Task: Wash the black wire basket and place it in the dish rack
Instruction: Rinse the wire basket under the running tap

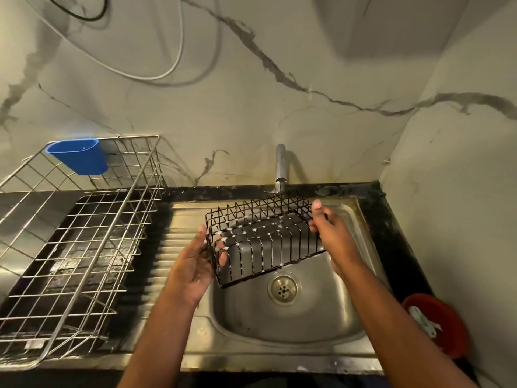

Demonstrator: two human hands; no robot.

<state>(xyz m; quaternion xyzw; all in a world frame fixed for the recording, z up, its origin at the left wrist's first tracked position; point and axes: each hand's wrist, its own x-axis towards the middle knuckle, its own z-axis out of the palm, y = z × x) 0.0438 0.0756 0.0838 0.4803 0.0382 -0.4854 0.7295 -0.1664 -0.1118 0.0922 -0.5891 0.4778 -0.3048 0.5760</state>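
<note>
both hands, left hand [195, 264] and right hand [330, 233], grip the ends of the soapy black wire basket [263, 239], held over the sink [347, 320] so suds drip in

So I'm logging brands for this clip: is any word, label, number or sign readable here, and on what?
None can be read.
Black wire basket, dish rack, blue cup, tap, sink: no print visible.
Red bowl: the pale item inside is too blurred to tell whether it carries text.
</note>
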